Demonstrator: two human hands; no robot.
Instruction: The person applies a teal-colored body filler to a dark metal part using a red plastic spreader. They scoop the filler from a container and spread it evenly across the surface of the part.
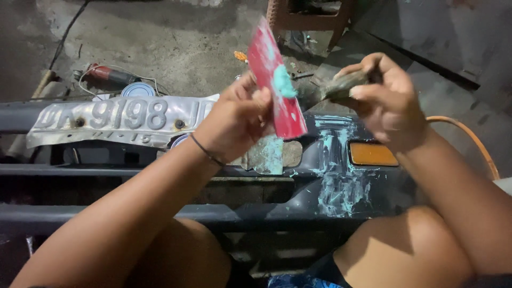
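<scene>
My left hand point(234, 121) grips a flat red card point(274, 80) smeared with a lump of pale green putty point(284, 82). My right hand point(385, 98) holds a putty-caked spreader point(344, 85), its tip close to the card's right edge. Both hands hover above a dark vehicle bumper point(320, 176) streaked with the same green putty point(341, 186). A second grey plate daubed with putty point(269, 154) sits just below the red card, behind my left hand.
A bent silver number plate point(117, 120) hangs on the bumper at left. An orange reflector point(372, 154) sits at right. On the concrete floor beyond lie a tin point(137, 89), a red-handled tool with cable point(109, 74), a wooden stool point(309, 18) and an orange hose point(469, 138).
</scene>
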